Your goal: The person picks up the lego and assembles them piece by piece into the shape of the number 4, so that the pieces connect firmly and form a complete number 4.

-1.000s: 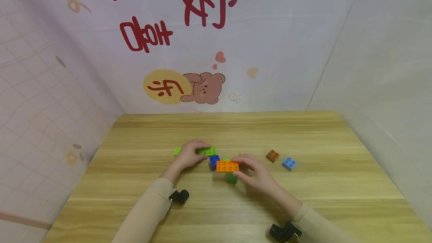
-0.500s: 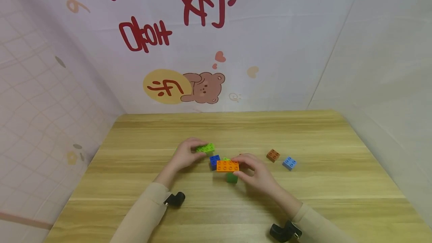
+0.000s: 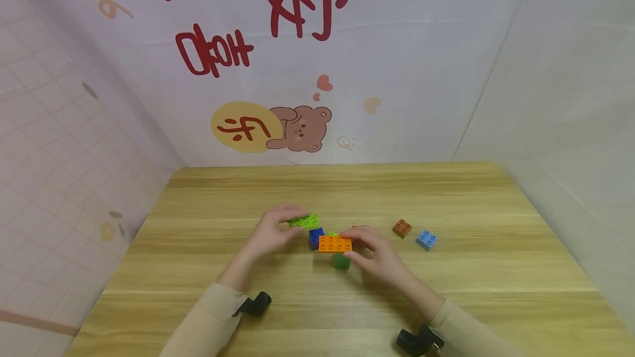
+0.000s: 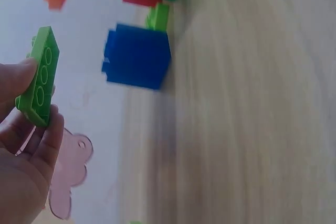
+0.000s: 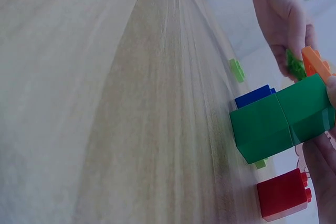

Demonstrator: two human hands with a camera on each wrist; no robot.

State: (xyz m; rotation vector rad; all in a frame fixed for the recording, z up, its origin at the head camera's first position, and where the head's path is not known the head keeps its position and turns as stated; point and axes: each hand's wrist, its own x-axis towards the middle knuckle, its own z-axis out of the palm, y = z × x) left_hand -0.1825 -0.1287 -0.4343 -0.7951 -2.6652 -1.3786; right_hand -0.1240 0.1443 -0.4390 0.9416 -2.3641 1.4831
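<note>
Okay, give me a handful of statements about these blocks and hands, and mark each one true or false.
1. The left hand pinches a lime green block. True.
2. That block rests on the table. False: it is held up in the air.
3. The right hand grips the orange block. True.
4. The orange block is at the bottom of its stack. False: it sits on top, above two dark green blocks.
5. In the head view, the light blue block lies to the right of the brown block. True.
</note>
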